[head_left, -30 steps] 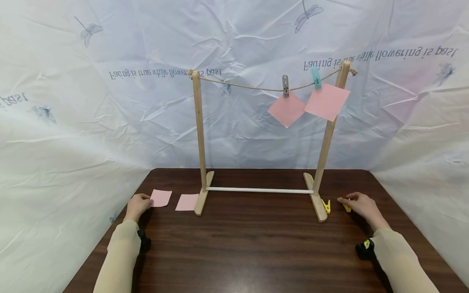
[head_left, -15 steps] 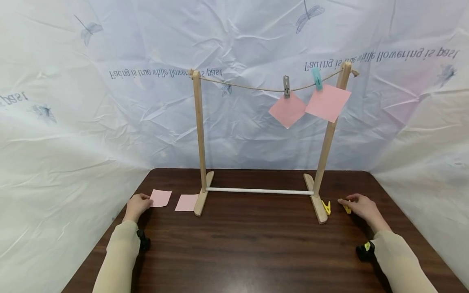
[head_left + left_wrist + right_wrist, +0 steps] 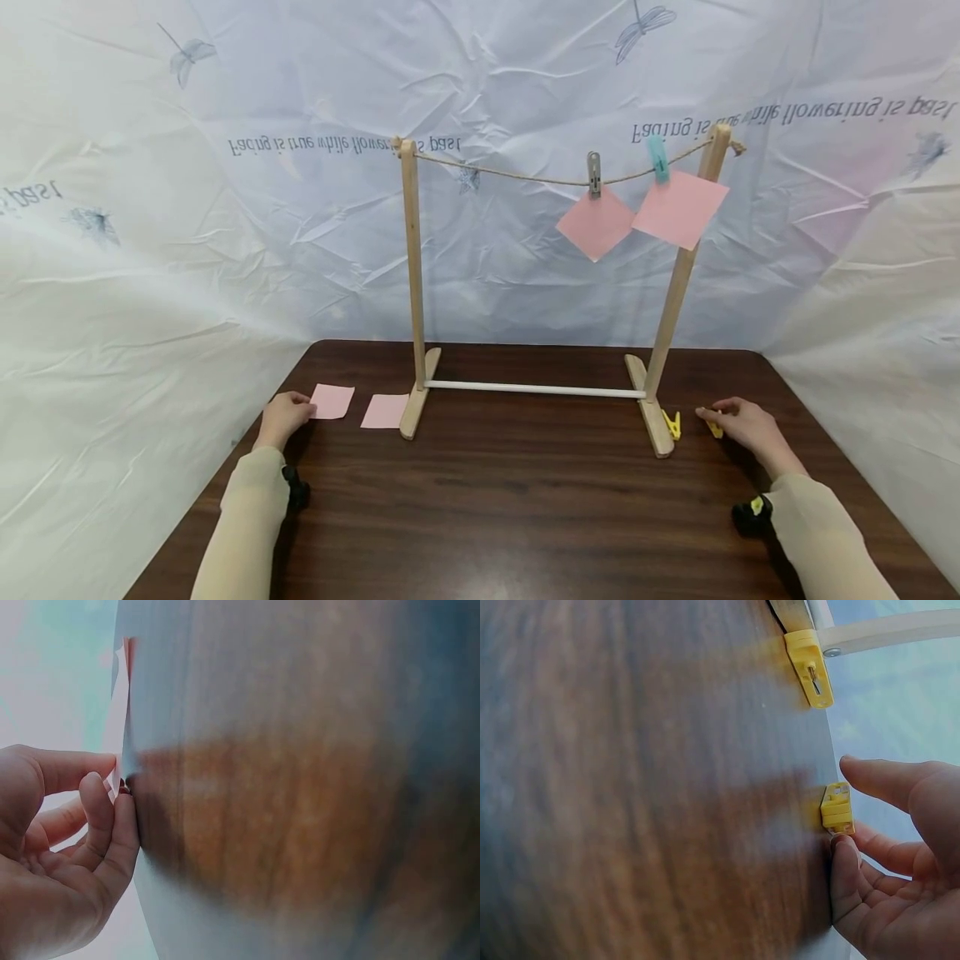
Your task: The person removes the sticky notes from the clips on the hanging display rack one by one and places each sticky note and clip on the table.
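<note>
Left hand [image 3: 287,417]: positioned near the left edge of the table [image 3: 517,492], toward the far left corner. Thumb and finger pinch the first pink sheet [image 3: 332,402] at its left side. The second pink sheet [image 3: 385,412] lies to the right of the first, next to the left foot of the wooden stand [image 3: 414,267].

Right hand [image 3: 746,425]: positioned near the right edge of the table, toward the far right corner. The hand is released; the nearer yellow clip [image 3: 838,808] sits on the table between thumb and fingers, with the thumb tip apart from it. Finger contact with the clip cannot be told. The other yellow clip [image 3: 808,669] lies just beside the stand's right foot.

Cord [image 3: 502,173]: spans the two posts of the stand. Near the right post, a grey clip [image 3: 594,175] and a blue clip [image 3: 659,160] each retain one hanging pink sheet
</note>
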A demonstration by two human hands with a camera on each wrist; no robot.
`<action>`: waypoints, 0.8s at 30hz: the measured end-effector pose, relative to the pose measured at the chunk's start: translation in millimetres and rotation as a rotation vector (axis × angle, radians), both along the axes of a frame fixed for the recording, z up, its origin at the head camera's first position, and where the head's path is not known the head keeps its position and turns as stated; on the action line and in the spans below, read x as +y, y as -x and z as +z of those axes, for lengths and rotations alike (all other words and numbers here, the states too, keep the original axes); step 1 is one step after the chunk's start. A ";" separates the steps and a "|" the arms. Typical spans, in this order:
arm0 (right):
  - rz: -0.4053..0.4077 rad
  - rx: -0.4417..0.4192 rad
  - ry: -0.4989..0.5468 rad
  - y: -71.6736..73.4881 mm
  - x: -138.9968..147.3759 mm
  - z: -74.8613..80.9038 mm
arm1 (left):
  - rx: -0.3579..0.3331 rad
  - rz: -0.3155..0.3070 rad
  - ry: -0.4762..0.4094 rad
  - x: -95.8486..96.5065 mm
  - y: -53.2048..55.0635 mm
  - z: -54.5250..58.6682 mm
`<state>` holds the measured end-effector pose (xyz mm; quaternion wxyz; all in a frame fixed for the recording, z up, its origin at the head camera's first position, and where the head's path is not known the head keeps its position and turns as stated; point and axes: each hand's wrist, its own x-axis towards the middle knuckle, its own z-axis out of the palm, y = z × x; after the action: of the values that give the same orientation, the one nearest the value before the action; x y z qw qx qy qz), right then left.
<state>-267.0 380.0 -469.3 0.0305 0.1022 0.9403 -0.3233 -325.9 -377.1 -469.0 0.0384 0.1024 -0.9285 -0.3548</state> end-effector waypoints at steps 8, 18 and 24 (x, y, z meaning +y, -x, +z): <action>-0.024 0.024 0.004 0.7 -0.1 -1.8 | -0.014 0.016 0.004 -0.2 1.9 1.6; -0.054 0.016 0.089 1.7 5.9 -2.5 | -0.019 0.014 -0.020 -0.3 -0.4 3.2; -0.064 0.041 0.151 -0.3 9.7 -1.6 | -0.005 0.023 -0.067 -2.6 0.3 0.0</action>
<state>-266.8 389.7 -470.9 0.0084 0.1231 0.9099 -0.3959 -326.1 -379.7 -469.0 0.0367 0.1152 -0.9149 -0.3851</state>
